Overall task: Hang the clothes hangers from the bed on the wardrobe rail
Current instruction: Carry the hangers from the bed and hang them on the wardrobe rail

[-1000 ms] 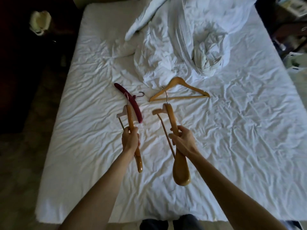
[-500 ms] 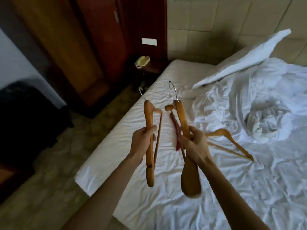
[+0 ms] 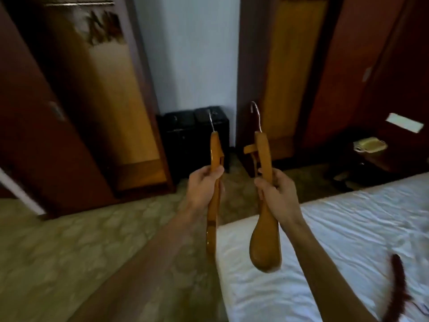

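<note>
A: Item one, nearest the camera?
B: Bed (image 3: 348,228), white sheet, lower right. One dark red hanger (image 3: 399,273) lies near its right edge, blurred; probably padded or velvet, though I cannot be sure.

A: Item two?
B: Left hand (image 3: 204,189), fingers wrapped tight round the arm of a slim wooden hanger (image 3: 214,196), held upright, hook on top, just beyond the bed's left corner.

A: Item three?
B: Right hand (image 3: 276,194), fingers closed round a broad wooden hanger (image 3: 264,205), also upright; its wide rounded shoulder end hangs below the fist, above the bed's near-left edge.

A: Handling?
B: Both judged rigid, light to moderate in weight, with a smooth, slightly slippery varnish. The broad one looks heavier at the bottom. Best held mid-arm as now, leaving the wire hooks free to catch the rail.

A: Farther off?
B: Patterned floor (image 3: 69,240), a black case (image 3: 195,135) against the white wall, then an open wardrobe (image 3: 116,112) with its rail (image 3: 79,3) at top left, apparently holding some hangers already.

A: Changes from half a second ago?
B: The view has swung away from the bed toward the wardrobe. The pillow and the third wooden hanger have left the frame. Both grips are unchanged.
</note>
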